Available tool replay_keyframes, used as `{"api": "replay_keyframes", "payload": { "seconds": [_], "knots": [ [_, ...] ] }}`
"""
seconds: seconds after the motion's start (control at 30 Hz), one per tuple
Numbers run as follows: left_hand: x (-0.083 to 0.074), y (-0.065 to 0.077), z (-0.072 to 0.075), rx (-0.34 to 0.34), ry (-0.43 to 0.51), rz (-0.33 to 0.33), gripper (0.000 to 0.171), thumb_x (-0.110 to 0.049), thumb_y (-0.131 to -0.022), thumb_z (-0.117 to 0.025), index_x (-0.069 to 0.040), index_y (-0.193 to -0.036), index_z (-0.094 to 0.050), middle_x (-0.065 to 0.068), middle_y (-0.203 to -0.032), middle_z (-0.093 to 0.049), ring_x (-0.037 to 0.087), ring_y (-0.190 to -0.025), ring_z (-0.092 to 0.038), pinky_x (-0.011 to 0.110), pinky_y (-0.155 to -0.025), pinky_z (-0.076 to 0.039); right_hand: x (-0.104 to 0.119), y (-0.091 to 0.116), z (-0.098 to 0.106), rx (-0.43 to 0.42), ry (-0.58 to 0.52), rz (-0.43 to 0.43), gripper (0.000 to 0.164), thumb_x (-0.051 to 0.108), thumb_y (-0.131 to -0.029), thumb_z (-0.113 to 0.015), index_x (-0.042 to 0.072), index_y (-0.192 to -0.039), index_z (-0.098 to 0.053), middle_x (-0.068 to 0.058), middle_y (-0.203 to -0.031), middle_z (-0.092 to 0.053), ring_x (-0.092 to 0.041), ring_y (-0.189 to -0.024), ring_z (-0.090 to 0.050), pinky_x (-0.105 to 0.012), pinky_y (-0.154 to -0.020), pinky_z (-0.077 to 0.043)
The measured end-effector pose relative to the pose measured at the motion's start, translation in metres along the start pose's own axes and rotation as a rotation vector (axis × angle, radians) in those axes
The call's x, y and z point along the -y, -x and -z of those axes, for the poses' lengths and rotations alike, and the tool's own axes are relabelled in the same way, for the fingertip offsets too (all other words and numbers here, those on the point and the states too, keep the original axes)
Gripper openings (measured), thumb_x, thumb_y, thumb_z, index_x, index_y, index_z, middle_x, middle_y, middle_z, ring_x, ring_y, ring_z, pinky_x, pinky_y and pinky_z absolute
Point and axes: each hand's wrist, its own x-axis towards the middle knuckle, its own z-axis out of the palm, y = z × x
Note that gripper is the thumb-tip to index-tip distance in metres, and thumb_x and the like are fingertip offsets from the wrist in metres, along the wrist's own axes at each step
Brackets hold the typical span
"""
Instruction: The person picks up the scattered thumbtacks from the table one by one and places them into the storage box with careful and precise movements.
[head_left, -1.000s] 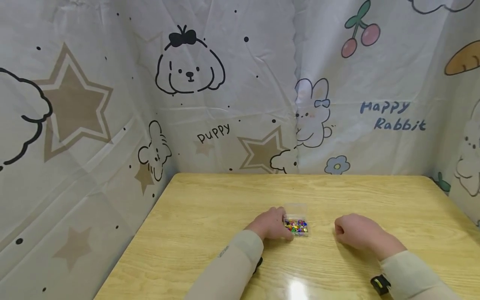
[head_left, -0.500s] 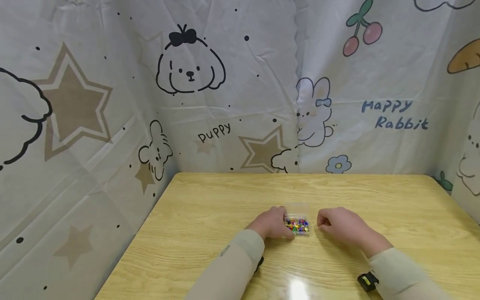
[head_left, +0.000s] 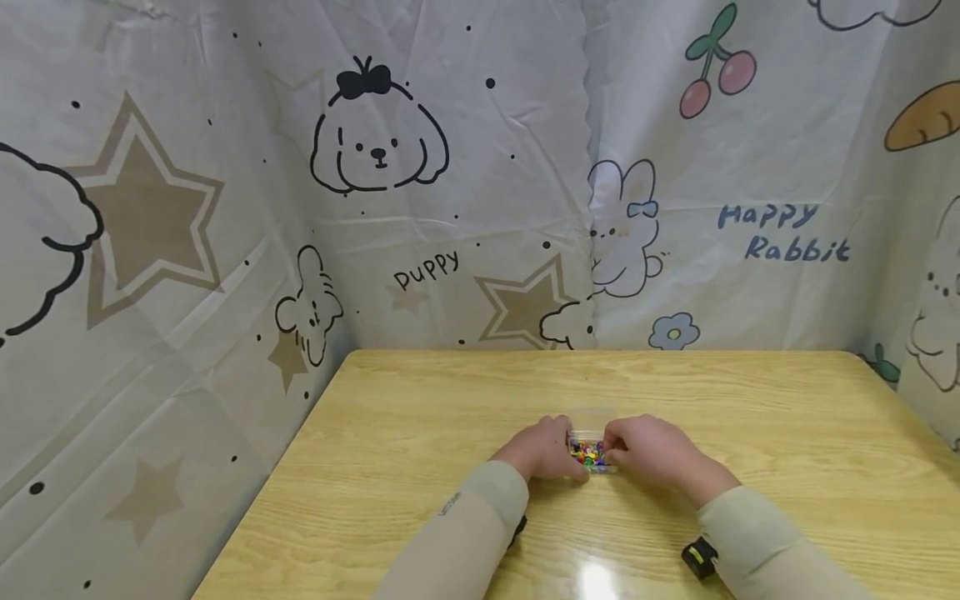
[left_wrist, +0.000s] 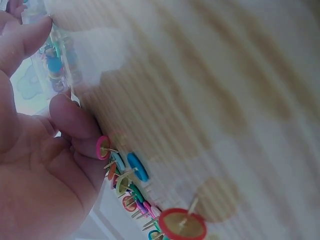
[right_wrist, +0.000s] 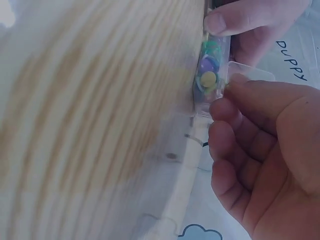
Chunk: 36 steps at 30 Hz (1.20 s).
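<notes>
A small clear plastic box [head_left: 597, 471] of colourful thumbtacks [head_left: 585, 455] stands on the table, its transparent lid [head_left: 591, 414] raised at the far side. My left hand [head_left: 542, 450] grips the box at its left side, thumb near the front and fingers behind. My right hand [head_left: 651, 452] is at the box's right end, fingers curled. In the right wrist view the thumb and index finger [right_wrist: 240, 92] pinch at the box's edge, a tiny yellowish bit showing at their tips, seemingly a thumbtack. Loose thumbtacks [left_wrist: 136, 192] lie below the left hand in the left wrist view.
The light wood-grain table [head_left: 420, 392] spreads out around both hands. Behind it hangs a patterned white cloth [head_left: 450, 208] with puppy and rabbit drawings, and more cloth stands along the left side. A black wrist camera [head_left: 700, 557] sits under the right sleeve.
My right hand has moved left, from apart on the table to the box's right end, where it now covers part of the thumbtacks. The left hand has kept its hold on the box.
</notes>
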Motion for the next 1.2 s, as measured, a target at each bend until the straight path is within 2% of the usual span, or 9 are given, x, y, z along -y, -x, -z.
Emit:
{"api": "replay_keyframes", "payload": {
  "seconds": [0.13,0.23,0.47,0.6,0.83,0.93,1.03,1.13,1.2],
  "knots": [
    [0.002,0.001,-0.001,-0.003,0.006,-0.004,0.058,-0.048,-0.068,-0.078,-0.022,-0.111,-0.049,-0.001,-0.096,-0.048,0.017,-0.072,-0.050,0.034,-0.062,-0.045,0.000,0.002,0.002,0.004,-0.023,-0.020,0.010,0.022,-0.091,-0.061,0.023,-0.080,-0.063,0.010,-0.070,-0.056,-0.010,-0.062,-0.048,-0.036,-0.063,-0.044],
    [0.003,0.001,-0.001,-0.006,0.011,-0.008,0.060,-0.048,-0.068,-0.078,-0.022,-0.113,-0.049,-0.001,-0.097,-0.048,0.016,-0.073,-0.050,0.033,-0.063,-0.045,-0.004,0.004,0.003,0.035,-0.081,-0.057,0.010,0.024,-0.088,-0.065,0.016,-0.084,-0.059,0.005,-0.069,-0.053,-0.012,-0.062,-0.046,-0.035,-0.060,-0.042],
    [0.002,0.001,0.003,0.009,0.006,0.017,0.063,-0.049,-0.068,-0.079,-0.024,-0.117,-0.049,-0.001,-0.099,-0.048,0.017,-0.075,-0.049,0.035,-0.066,-0.046,-0.017,0.003,0.000,0.192,-0.281,-0.127,0.052,0.025,-0.072,-0.079,0.006,-0.108,-0.048,-0.007,-0.081,-0.049,-0.017,-0.070,-0.046,-0.037,-0.063,-0.039],
    [-0.001,0.000,0.002,0.010,-0.012,-0.008,0.059,-0.053,-0.067,-0.079,-0.023,-0.107,-0.049,0.000,-0.095,-0.047,0.017,-0.073,-0.049,0.033,-0.063,-0.045,-0.020,-0.001,-0.003,0.189,-0.288,-0.107,0.048,0.020,-0.069,-0.079,0.006,-0.103,-0.048,-0.006,-0.080,-0.048,-0.018,-0.070,-0.045,-0.036,-0.062,-0.038],
    [-0.005,-0.001,0.002,0.023,-0.025,-0.017,0.061,-0.057,-0.067,-0.078,-0.021,-0.107,-0.050,-0.001,-0.093,-0.048,0.015,-0.075,-0.048,0.033,-0.065,-0.045,-0.027,-0.003,-0.009,0.182,-0.337,-0.109,0.046,0.018,-0.067,-0.080,0.007,-0.097,-0.047,-0.005,-0.078,-0.049,-0.017,-0.068,-0.045,-0.034,-0.060,-0.038],
    [-0.004,-0.002,0.001,0.017,-0.042,-0.029,0.058,-0.059,-0.066,-0.077,-0.022,-0.100,-0.049,-0.001,-0.090,-0.049,0.015,-0.072,-0.049,0.033,-0.062,-0.044,-0.027,-0.005,-0.011,0.186,-0.343,-0.115,0.046,0.019,-0.067,-0.080,0.007,-0.097,-0.047,-0.005,-0.079,-0.050,-0.017,-0.069,-0.046,-0.034,-0.061,-0.039],
    [0.001,-0.002,0.004,0.026,0.008,-0.065,0.057,-0.061,-0.067,-0.075,-0.021,-0.098,-0.049,-0.002,-0.085,-0.052,0.014,-0.067,-0.048,0.032,-0.056,-0.042,-0.027,-0.006,-0.012,0.184,-0.327,-0.129,0.047,0.019,-0.066,-0.080,0.009,-0.098,-0.048,-0.004,-0.078,-0.051,-0.017,-0.067,-0.046,-0.034,-0.060,-0.039],
    [0.009,0.002,0.016,0.065,0.161,-0.128,0.058,-0.058,-0.075,-0.072,-0.017,-0.112,-0.050,-0.001,-0.084,-0.055,0.015,-0.059,-0.046,0.033,-0.051,-0.042,-0.027,-0.007,-0.012,0.187,-0.310,-0.157,0.048,0.021,-0.066,-0.081,0.009,-0.099,-0.048,-0.004,-0.078,-0.052,-0.017,-0.067,-0.047,-0.034,-0.060,-0.040],
    [0.017,0.006,0.027,0.054,0.207,-0.181,0.058,-0.053,-0.083,-0.067,-0.015,-0.122,-0.048,-0.001,-0.086,-0.056,0.014,-0.058,-0.048,0.033,-0.052,-0.044,-0.026,-0.008,-0.012,0.197,-0.320,-0.178,0.049,0.023,-0.066,-0.082,0.010,-0.100,-0.049,-0.004,-0.079,-0.053,-0.017,-0.068,-0.047,-0.034,-0.061,-0.040]
  ]
}}
